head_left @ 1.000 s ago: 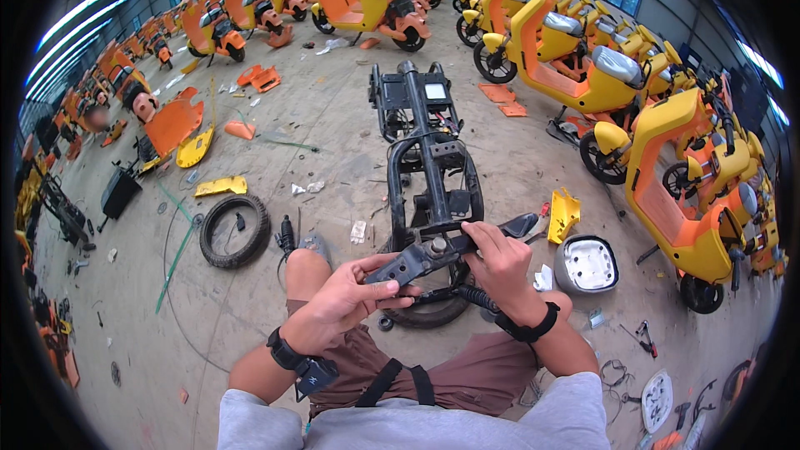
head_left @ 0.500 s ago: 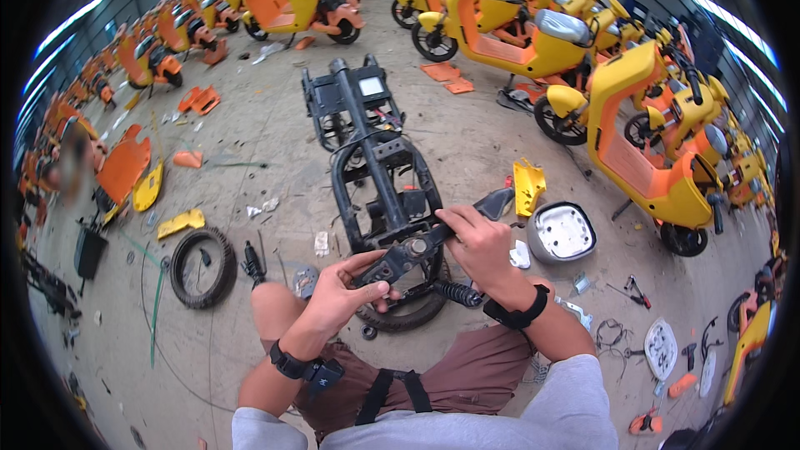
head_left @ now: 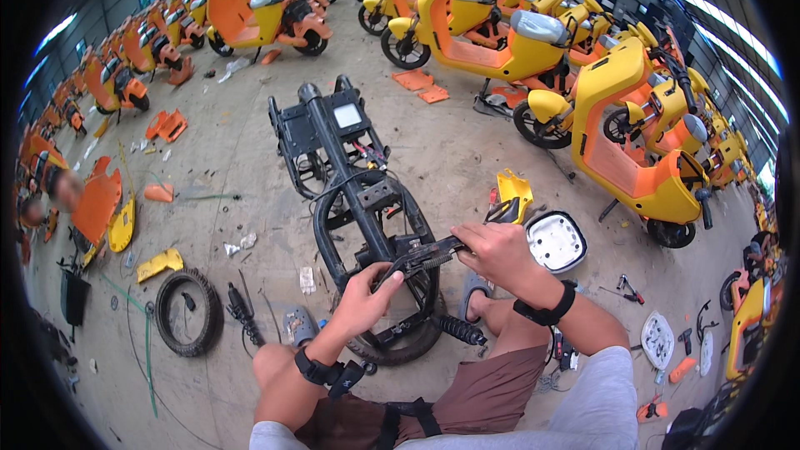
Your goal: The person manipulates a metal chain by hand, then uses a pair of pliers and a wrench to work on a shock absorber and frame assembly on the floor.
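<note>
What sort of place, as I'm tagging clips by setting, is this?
Probably an indoor vehicle workshop or depot: there are rows of scooters, a bare black frame and a loose tyre.

The left grip (head_left: 367, 303) and right grip (head_left: 497, 255) hold a dark metal part (head_left: 429, 257) over a black frame (head_left: 337, 154); a loose tyre (head_left: 212, 317) lies on the floor (head_left: 250, 142), yellow-orange scooters (head_left: 533, 58) standing beyond

Left of grip: loose black tyre (head_left: 213, 317) (small dark piece (head_left: 189, 302) lying inside its ring), yellow panel (head_left: 159, 265) just beyond. Right of grip: white-lined tub (head_left: 557, 237). Ahead, farther off: yellow-orange scooters (head_left: 537, 56).
</note>
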The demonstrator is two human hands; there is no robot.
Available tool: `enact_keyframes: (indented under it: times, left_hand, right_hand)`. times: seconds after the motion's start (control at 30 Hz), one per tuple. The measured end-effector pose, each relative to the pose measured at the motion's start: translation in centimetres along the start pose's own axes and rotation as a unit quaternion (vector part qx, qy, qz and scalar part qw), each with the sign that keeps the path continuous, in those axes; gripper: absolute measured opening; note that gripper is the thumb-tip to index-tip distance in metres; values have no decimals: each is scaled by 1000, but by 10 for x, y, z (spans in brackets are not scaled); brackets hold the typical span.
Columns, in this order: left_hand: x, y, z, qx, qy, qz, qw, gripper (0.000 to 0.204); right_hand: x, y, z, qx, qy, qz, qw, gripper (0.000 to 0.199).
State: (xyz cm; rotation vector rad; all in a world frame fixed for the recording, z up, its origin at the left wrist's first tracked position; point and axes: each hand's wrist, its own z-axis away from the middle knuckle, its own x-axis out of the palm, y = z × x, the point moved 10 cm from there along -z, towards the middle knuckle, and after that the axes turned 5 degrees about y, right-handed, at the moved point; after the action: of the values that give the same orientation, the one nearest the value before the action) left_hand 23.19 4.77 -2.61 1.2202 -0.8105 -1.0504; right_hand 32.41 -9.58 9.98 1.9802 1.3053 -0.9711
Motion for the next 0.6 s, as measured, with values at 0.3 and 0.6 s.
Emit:
enact_keyframes:
  times: [0.3, 0.6]
  left_hand:
    - [-36, 50, 23, 141, 14, 25, 990, 51]
    - [-46, 59, 40, 304, 79, -257, 914, 45]
  right_hand:
    - [48, -15, 1, 5, -187, -125, 974, 29]
    - [43, -26, 36, 93, -124, -161, 975, 27]
